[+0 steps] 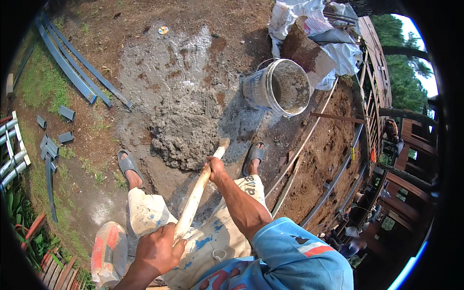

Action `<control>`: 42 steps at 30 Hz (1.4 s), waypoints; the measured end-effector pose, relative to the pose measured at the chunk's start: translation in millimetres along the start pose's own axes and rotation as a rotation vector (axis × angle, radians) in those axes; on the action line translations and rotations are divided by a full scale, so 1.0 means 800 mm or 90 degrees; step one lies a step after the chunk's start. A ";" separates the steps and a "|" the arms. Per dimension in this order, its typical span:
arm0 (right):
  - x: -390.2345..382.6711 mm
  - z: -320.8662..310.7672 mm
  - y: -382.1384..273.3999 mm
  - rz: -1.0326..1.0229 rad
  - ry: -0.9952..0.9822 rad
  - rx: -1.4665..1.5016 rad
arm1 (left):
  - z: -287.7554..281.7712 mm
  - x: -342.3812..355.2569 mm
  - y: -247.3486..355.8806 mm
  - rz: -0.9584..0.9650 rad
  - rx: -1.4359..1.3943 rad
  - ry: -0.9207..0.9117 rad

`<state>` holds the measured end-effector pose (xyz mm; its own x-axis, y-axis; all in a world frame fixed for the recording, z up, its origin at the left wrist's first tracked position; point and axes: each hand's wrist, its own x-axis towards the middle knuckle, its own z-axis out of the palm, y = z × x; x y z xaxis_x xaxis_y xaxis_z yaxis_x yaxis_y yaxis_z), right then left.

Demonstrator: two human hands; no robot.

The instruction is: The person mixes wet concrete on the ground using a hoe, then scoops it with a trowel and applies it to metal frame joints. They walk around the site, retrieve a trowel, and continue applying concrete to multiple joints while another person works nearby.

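My left hand (157, 249) grips the lower part of a pale wooden tool handle (193, 200), and my right hand (213, 166) is wrapped round it higher up. The handle's far end reaches the near right edge of a heap of wet grey mortar (186, 128) on the ground, where the tool's head is hard to make out. My sandalled feet stand on either side below the heap. A mortar-smeared plastic bucket (251, 84) stands upright just beyond it on the right.
Metal strips (72, 58) and offcuts (66, 113) lie left; a bag (108, 253) is at lower left. Pale sacks (340, 58) are piled at upper right. Along the right run dug soil (328, 150), long boards (290, 171) and metal strips. Several other people (391, 135) are farther right.
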<state>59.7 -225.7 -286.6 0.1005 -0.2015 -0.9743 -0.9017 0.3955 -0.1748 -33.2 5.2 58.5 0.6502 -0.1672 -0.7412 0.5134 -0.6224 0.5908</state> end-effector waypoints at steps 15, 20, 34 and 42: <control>-0.227 0.075 0.192 0.087 -0.146 -0.022 | 0.043 -0.174 -0.523 -0.302 0.178 0.308; -0.285 0.030 0.196 0.070 -0.189 -0.082 | 0.088 -0.218 -0.526 -0.265 0.129 0.314; -0.069 0.059 0.015 -0.163 -0.008 -0.231 | 0.178 -0.091 -0.087 -0.273 -0.084 0.148; -0.021 0.123 -0.265 -0.577 -0.038 -0.351 | 0.181 0.149 -0.031 -0.043 -0.333 0.161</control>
<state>290.7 -218.1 -247.3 0.8371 -0.1675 -0.5208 -0.5447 -0.3434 -0.7651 -49.4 -109.8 -91.1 0.6868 0.0880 -0.7215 0.7249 -0.1546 0.6712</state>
